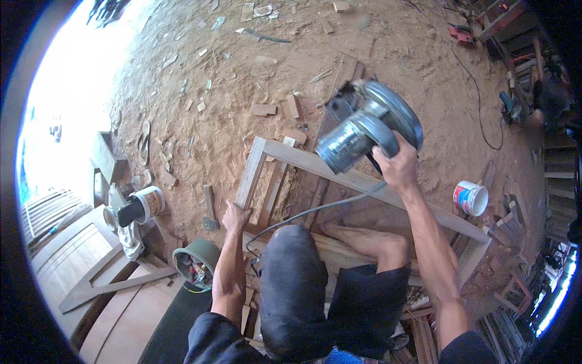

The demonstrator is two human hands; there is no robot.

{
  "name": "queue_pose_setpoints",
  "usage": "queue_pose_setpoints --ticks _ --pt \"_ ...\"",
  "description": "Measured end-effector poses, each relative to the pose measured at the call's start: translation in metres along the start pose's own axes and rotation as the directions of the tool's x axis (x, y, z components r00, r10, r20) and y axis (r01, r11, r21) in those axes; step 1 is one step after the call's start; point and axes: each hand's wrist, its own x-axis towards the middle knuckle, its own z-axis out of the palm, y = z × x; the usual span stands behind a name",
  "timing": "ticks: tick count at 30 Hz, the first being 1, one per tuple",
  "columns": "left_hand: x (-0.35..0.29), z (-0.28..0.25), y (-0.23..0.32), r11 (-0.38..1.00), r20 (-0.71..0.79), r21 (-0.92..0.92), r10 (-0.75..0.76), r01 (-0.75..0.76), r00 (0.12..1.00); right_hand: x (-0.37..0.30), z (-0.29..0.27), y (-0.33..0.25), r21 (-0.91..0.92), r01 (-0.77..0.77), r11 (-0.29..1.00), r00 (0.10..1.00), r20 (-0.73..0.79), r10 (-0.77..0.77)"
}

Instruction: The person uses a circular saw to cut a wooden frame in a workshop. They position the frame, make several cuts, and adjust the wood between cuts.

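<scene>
My right hand (398,162) is wrapped round the rear handle of a circular saw (371,124), a grey metal power tool with a round blade guard. The saw is over the far rail of a wooden frame (315,162); whether it touches the wood I cannot tell. A grey cord runs from it back toward my knees. My left hand (235,216) grips the left end piece of the frame, its fingers closed on the wood. The frame lies low in front of me, with my bent legs at its near side. The saw's blade is hidden by the guard.
A hammer (209,207) lies left of my left hand. Nearby stand a green bucket (197,261) of small items and a white bucket (151,203). Another white bucket (471,198) lies at the right. Wood offcuts (265,110) litter the dirt floor; wooden panels (79,255) lean at the left.
</scene>
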Motion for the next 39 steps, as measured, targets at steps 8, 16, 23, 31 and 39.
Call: queue_pose_setpoints --ticks 8,16,23,31,39 --pt "-0.148 -0.060 0.008 0.726 0.015 -0.668 0.230 -0.161 0.973 -0.104 -0.156 -0.005 -0.001 -0.408 0.913 0.908 -0.107 0.406" --pt "-0.278 -0.295 0.112 -0.099 -0.268 -0.963 0.475 -0.252 0.838 -0.274 -0.313 0.007 -0.194 -0.672 0.714 0.723 -0.379 0.577" --pt "-0.438 -0.460 0.235 0.049 -0.417 -0.837 0.589 -0.546 0.692 -0.342 -0.379 -0.004 -0.057 -0.874 0.482 0.423 -0.576 0.699" --pt "-0.398 -0.395 0.254 0.456 0.006 -0.848 0.517 -0.270 0.856 -0.376 -0.388 -0.010 0.139 -0.944 0.300 0.186 -0.527 0.829" --pt "-0.383 -0.419 0.247 0.489 0.029 -0.837 0.487 -0.246 0.873 -0.406 -0.349 -0.001 0.240 -0.970 0.035 -0.115 -0.582 0.805"
